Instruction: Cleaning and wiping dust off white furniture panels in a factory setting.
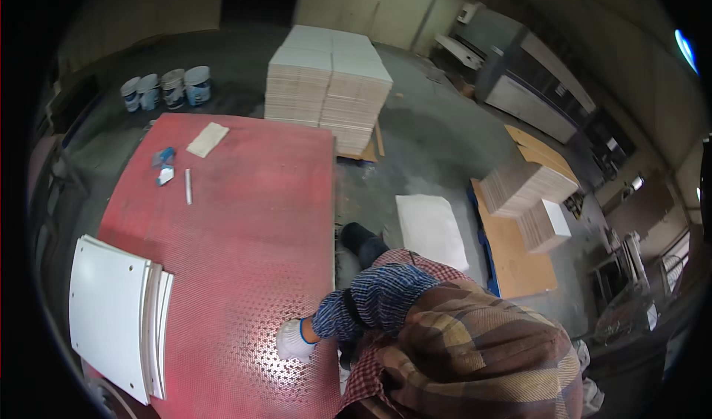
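All of this was well apart from my fingers (294, 341).
Far ahead to their left stood four buckets (173, 90); ahead rose a tall stack of pale boards (337, 85); to their right a white sheet (432, 230) lay on the floor (423, 144), with a grey machine (530, 85) far beyond.

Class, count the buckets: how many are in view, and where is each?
4, in a row beyond the far left corner of the red table: leftmost bucket, second bucket, third bucket and rightmost bucket. More may be hidden in the dark edges.
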Demonstrator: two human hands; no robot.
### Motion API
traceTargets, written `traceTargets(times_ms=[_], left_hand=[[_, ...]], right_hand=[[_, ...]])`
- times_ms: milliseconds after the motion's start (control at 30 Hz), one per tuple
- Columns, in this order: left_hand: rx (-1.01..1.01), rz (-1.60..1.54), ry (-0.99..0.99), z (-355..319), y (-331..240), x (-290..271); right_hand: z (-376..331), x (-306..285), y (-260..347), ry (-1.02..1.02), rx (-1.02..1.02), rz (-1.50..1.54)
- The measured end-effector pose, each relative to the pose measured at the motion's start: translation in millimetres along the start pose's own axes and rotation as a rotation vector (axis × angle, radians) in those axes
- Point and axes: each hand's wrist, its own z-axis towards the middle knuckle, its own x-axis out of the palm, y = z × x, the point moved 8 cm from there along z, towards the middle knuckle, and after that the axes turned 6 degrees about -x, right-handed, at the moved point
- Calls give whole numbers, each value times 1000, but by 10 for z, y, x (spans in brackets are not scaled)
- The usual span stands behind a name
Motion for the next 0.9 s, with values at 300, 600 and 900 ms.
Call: traceTargets(times_ms=[300,600,900], left_hand=[[20,-41,155,191,-515,1667],[16,102,24,417,-902,1356],[-356,1031,-909,-4083,-4235,-3217]], right_hand=[[62,174,-7,-134,-77,-66],[89,72,-73,-198,-95,-94],[-491,-275,-371,-137,-218,393]])
